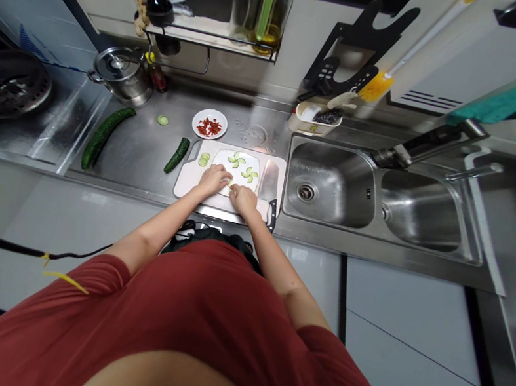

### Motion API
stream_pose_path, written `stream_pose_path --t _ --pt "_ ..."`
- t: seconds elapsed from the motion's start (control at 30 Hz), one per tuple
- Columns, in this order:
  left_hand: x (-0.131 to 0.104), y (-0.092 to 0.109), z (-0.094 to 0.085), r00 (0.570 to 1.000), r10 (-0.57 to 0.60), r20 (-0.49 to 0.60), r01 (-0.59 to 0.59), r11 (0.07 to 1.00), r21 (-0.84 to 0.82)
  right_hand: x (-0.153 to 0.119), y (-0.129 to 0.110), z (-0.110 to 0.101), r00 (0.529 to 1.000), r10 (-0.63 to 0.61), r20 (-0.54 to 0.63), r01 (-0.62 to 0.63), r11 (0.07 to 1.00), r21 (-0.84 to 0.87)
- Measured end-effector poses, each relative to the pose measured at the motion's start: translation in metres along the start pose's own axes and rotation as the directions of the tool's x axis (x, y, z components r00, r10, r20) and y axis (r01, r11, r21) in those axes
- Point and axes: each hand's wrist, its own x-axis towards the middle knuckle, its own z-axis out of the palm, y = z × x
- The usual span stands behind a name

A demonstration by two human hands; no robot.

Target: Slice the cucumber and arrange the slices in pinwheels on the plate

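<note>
A white plate (242, 183) lies on a pale cutting board (183, 188), with two pinwheel groups of green slices (250, 175) on it. My left hand (213, 180) rests at the plate's lower left, its fingers pinched on a small green slice. From the right, my right hand (243, 200) meets it, its fingertips closed at another bit of green slice. Several round cucumber slices (204, 159) are stacked left of the plate. A cleaver (269, 182) lies on the board to the right, its handle toward me.
Left of the board lie a cut cucumber (177, 155), a long cucumber (104, 138) and one slice (162, 119). Behind stands a dish of red pieces (209, 124). A steel pot (123, 76) is back left; a double sink (332, 183) is right.
</note>
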Motion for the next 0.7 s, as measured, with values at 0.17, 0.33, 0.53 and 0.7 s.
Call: stream_pose_path --t 0.17,0.33,0.53,0.7 --pt "0.0027 -0.0017 0.0014 0.999 0.036 0.017 -0.036 0.999 0.019 0.0038 0.0002 -0.0034 1.000 -0.009 0.023 0.009 1.000 0.006" --pt "0.0027 -0.0023 0.0012 0.999 0.041 0.019 -0.041 0.998 0.046 0.0009 -0.0008 -0.0065 0.999 -0.012 0.037 0.012 1.000 -0.013" --pt "0.0020 -0.0040 0.0026 0.993 0.114 0.006 -0.114 0.992 0.052 -0.0004 -0.0018 -0.0085 0.999 -0.010 0.051 0.011 1.000 -0.009" --pt "0.0028 -0.0057 0.0053 0.993 0.119 0.005 -0.119 0.992 0.051 0.0009 -0.0004 -0.0081 0.999 -0.014 0.051 0.014 1.000 -0.001"
